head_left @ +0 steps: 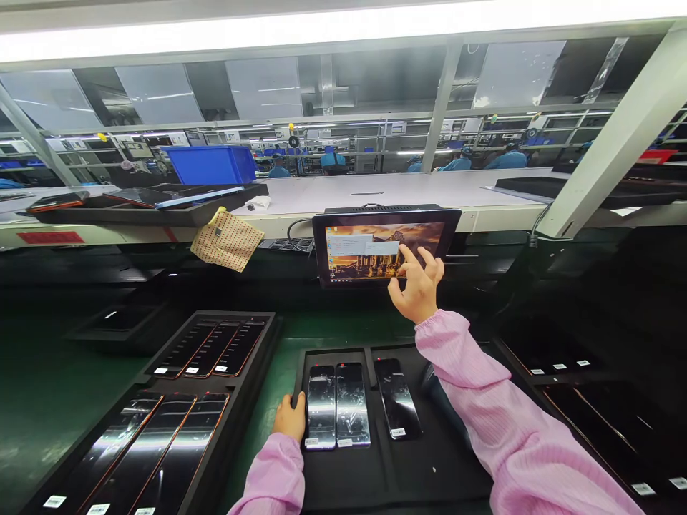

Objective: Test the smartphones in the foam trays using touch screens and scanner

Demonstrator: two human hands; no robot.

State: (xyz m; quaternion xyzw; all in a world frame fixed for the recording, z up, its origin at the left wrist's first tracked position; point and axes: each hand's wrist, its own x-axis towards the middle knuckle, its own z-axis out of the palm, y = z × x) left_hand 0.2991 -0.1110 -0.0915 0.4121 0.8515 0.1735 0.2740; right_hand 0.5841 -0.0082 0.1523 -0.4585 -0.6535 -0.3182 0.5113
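A: Where is the right hand (pixel 418 285) working?
B: It is pointing at the monitor (pixel 378 254), which is standing beyond the black tray (pixel 343 481); its fingers are spanning wide.
A: And the left hand (pixel 290 419)?
B: It is touching the tray's left wall, fingers resting narrow; whether it is gripping, I cannot tell.
A: The phones (pixel 353 408)?
B: Three are lying inside the tray, displays facing up.

Two hands (pixel 290 418), one monitor (pixel 365 266), three phones (pixel 353 404) in the middle tray (pixel 343 478) (left tray (pixel 234 402), six)
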